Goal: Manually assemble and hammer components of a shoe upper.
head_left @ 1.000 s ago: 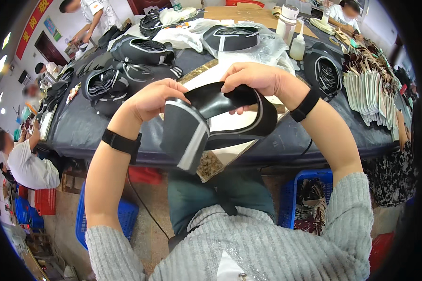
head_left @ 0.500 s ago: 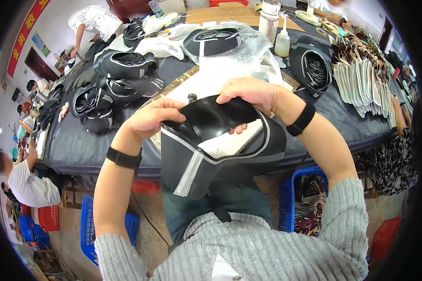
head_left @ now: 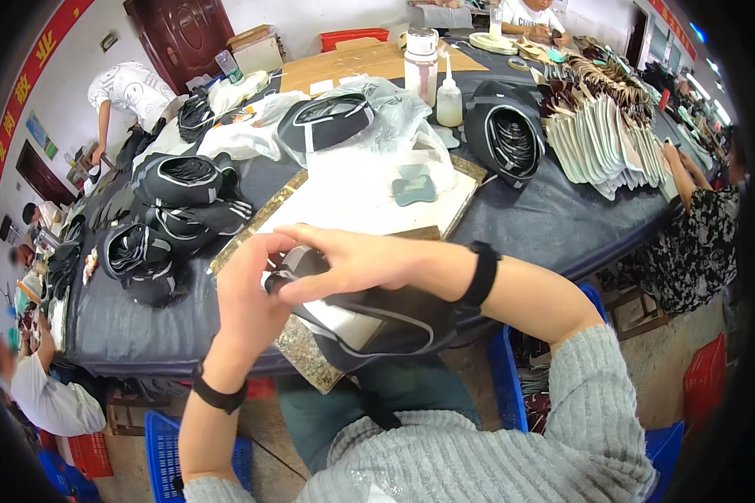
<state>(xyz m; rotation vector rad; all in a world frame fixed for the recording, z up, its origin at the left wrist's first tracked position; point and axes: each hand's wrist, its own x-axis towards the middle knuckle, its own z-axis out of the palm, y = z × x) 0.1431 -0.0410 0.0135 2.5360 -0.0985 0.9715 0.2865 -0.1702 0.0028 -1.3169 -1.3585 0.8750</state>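
My left hand and my right hand meet over the near end of the work board. Between them is a black shoe upper with a thin grey edging, folded over under my right hand and wrist. Fingers of both hands curl round its left end, where a grey strip shows beside my right thumb. My right forearm and hand cover much of the piece, so its full shape is hidden. Under it lies a white board with a worn, speckled rim. A dark, glossy flat piece rests on the board's far part.
Bundles of black uppers are piled at left, another bundle at right. A squeeze bottle and a white canister stand behind the board. Pale layered pieces lie far right; blue baskets sit below the table. Other people work around it.
Both hands have come together at the left end of the black upper, which was spread open between them before. It is now lower and folded over. The view has shifted.
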